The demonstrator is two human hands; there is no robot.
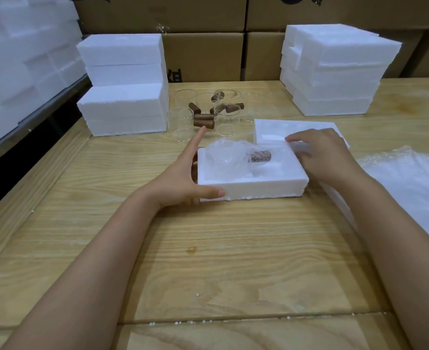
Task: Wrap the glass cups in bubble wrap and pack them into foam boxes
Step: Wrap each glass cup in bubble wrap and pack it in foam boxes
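Head view is showing an open foam box (252, 184) lying on the wooden worktop (208, 261), its long axis running left to right across the person. Inside its left half a bubble-wrapped glass cup (224, 155) is sitting, with a wrapped cork-coloured stopper (259, 156) just beside it on the right. The left hand (183, 178) is bracing the box's left end, thumb pressing the near face, index finger pointing away, fingers spread and not clenched. The right hand (319, 157) is resting at the box's far right corner, fingertips touching the flat foam lid (279, 130) lying just behind the box. That lid is nearer the right hand, so closing the box probably falls to it. Unwrapped glass cups (183, 117) are waiting farther back, and bubble wrap sheets (410, 178) are lying at the right.
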